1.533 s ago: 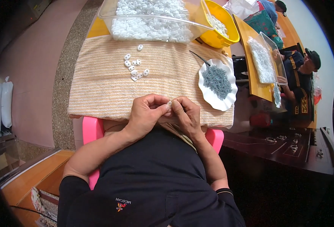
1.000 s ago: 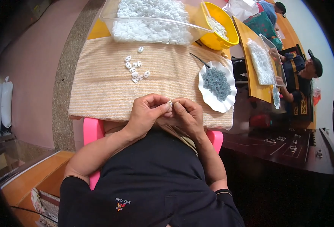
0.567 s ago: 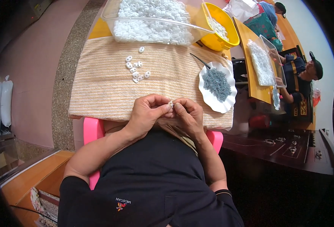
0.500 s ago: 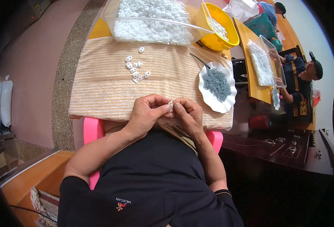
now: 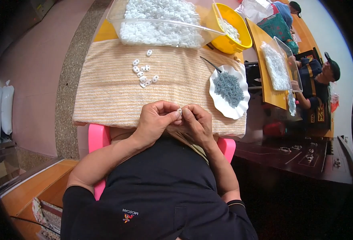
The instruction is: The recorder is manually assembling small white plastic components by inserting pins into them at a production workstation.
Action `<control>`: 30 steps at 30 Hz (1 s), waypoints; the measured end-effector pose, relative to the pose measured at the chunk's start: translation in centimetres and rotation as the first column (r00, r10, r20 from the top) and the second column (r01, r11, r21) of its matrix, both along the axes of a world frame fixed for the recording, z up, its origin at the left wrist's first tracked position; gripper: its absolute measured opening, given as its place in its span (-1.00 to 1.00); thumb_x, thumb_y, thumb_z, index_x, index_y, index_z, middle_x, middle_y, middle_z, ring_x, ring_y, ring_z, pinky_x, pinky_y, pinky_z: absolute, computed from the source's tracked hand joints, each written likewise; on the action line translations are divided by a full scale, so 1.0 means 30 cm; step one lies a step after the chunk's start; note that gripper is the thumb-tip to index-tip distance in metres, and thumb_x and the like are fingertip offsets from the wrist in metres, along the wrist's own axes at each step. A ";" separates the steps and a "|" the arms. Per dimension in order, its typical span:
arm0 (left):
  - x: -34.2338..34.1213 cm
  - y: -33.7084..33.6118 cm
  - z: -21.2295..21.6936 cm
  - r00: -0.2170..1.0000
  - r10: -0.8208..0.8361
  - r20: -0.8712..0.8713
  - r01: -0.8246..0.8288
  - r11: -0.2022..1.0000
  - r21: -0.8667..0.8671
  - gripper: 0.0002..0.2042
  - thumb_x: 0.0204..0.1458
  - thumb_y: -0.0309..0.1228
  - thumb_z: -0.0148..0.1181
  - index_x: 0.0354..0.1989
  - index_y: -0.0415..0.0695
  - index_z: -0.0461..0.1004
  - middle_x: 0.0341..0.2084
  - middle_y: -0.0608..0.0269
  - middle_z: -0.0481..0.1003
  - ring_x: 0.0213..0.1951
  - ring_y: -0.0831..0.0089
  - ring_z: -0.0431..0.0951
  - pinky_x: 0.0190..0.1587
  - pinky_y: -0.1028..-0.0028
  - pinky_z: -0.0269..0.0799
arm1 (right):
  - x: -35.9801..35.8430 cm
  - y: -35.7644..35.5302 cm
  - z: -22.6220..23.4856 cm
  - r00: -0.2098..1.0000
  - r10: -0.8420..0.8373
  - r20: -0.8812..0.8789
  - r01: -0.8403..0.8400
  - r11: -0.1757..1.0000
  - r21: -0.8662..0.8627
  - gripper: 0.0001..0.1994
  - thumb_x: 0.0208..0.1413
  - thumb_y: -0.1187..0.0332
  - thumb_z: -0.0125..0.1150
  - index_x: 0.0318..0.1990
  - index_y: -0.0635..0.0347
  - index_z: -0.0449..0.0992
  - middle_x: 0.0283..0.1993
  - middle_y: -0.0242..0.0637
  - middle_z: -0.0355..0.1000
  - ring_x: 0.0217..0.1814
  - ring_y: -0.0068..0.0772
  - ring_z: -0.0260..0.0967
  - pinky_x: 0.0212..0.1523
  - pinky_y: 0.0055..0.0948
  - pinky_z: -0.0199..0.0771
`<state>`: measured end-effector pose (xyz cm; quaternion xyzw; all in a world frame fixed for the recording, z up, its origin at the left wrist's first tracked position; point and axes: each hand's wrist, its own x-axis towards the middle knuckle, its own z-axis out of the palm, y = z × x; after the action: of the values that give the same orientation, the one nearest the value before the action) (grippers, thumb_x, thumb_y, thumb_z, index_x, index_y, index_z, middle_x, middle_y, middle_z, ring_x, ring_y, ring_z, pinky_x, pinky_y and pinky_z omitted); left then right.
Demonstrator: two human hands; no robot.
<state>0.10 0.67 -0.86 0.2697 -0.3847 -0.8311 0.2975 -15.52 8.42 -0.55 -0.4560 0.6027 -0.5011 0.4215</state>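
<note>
One small white piece (image 5: 179, 111) upright between both hands' fingertips (image 5: 174, 115).

Both bare forearms rise from the lower edge, elbows bent, left hand (image 5: 155, 120) and right hand (image 5: 197, 124) meeting knuckle to knuckle, fingers curled, thumb and forefinger tips of each pinched together and touching.

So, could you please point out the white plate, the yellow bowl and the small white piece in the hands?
plate (image 5: 240, 112): head view, bare near rim.
bowl (image 5: 240, 30): head view, right rim.
piece (image 5: 179, 112): head view, its middle.
</note>
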 end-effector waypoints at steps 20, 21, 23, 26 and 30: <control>0.005 -0.014 0.015 0.998 0.019 -0.063 -0.011 0.992 0.128 -0.88 0.11 -0.59 0.17 -0.19 -0.32 0.45 -0.33 0.15 0.56 -0.32 0.49 0.60 -0.19 0.52 0.60 | -0.004 -0.005 0.008 0.947 -0.053 0.317 0.044 0.998 0.037 -0.85 0.24 0.49 0.11 -0.12 0.40 0.47 -0.27 -0.27 0.51 -0.31 -0.56 0.48 -0.24 -0.58 0.55; 0.005 -0.014 0.012 0.998 0.019 -0.064 -0.011 0.992 0.128 -0.88 0.11 -0.59 0.17 -0.19 -0.32 0.45 -0.33 0.15 0.56 -0.32 0.49 0.60 -0.19 0.52 0.60 | -0.006 -0.004 0.004 0.947 -0.053 0.317 0.043 0.998 0.037 -0.85 0.24 0.49 0.11 -0.12 0.40 0.47 -0.27 -0.27 0.51 -0.31 -0.56 0.48 -0.24 -0.58 0.55; 0.006 -0.016 0.004 0.997 0.000 -0.079 0.009 0.994 0.111 -0.87 0.11 -0.59 0.17 -0.18 -0.32 0.45 -0.34 0.16 0.55 -0.32 0.49 0.59 -0.19 0.52 0.60 | -0.010 -0.006 -0.011 0.948 -0.034 0.317 0.028 0.999 0.023 -0.86 0.21 0.51 0.13 -0.13 0.40 0.47 -0.27 -0.30 0.52 -0.32 -0.59 0.48 -0.26 -0.60 0.55; 0.006 -0.016 0.003 0.996 -0.013 -0.086 0.021 0.995 0.096 -0.87 0.11 -0.60 0.17 -0.18 -0.33 0.46 -0.34 0.17 0.55 -0.32 0.50 0.58 -0.19 0.53 0.59 | -0.010 -0.006 -0.013 0.959 -0.039 0.281 0.025 0.998 0.053 -0.85 0.25 0.48 0.09 -0.15 0.41 0.48 -0.27 -0.29 0.52 -0.31 -0.58 0.50 -0.23 -0.60 0.56; 0.008 -0.014 0.014 0.999 -0.022 -0.050 0.025 0.997 0.070 -0.87 0.10 -0.61 0.17 -0.18 -0.34 0.47 -0.35 0.18 0.55 -0.31 0.52 0.57 -0.19 0.54 0.57 | -0.018 -0.006 -0.018 0.967 -0.018 0.254 0.005 0.999 0.049 -0.87 0.25 0.48 0.08 -0.19 0.41 0.48 -0.29 -0.30 0.51 -0.30 -0.60 0.49 -0.23 -0.61 0.55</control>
<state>0.33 0.25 -0.44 0.2549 -0.3507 -0.8541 0.2873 -16.05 8.24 -1.10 -0.3744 0.5582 -0.5432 0.5032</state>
